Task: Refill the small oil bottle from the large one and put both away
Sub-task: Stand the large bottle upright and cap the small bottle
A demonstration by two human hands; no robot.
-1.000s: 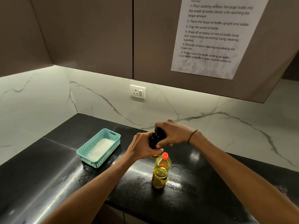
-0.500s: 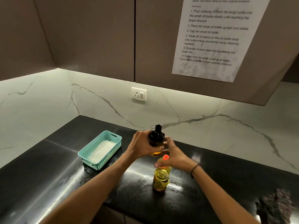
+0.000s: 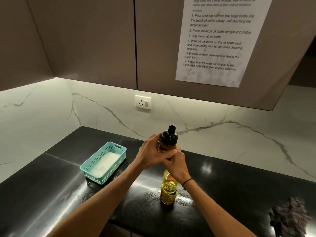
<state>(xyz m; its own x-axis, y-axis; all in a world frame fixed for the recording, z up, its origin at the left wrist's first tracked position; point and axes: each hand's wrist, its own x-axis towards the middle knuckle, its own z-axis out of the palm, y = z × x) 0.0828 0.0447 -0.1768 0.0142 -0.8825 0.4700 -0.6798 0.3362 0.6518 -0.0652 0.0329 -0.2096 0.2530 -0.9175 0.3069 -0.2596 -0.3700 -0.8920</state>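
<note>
The small dark oil bottle (image 3: 168,140) with its black spout cap stands upright over the black countertop (image 3: 42,194). My left hand (image 3: 152,153) wraps its left side. My right hand (image 3: 177,165) grips its lower part from the front right, so the base is hidden and I cannot tell whether it rests on the counter. The large yellow oil bottle (image 3: 168,190) stands upright on the counter just in front; my right wrist covers most of its orange cap.
A teal perforated basket (image 3: 89,166) holding a white cloth sits to the left. A dark crumpled cloth (image 3: 290,218) lies at the front right. A wall socket (image 3: 143,102) and overhead cupboards with a taped instruction sheet (image 3: 217,41) are behind.
My right hand left the small bottle's cap, dropped past the large bottle's cap, and now grips the small bottle's lower body. The left hand kept its hold.
</note>
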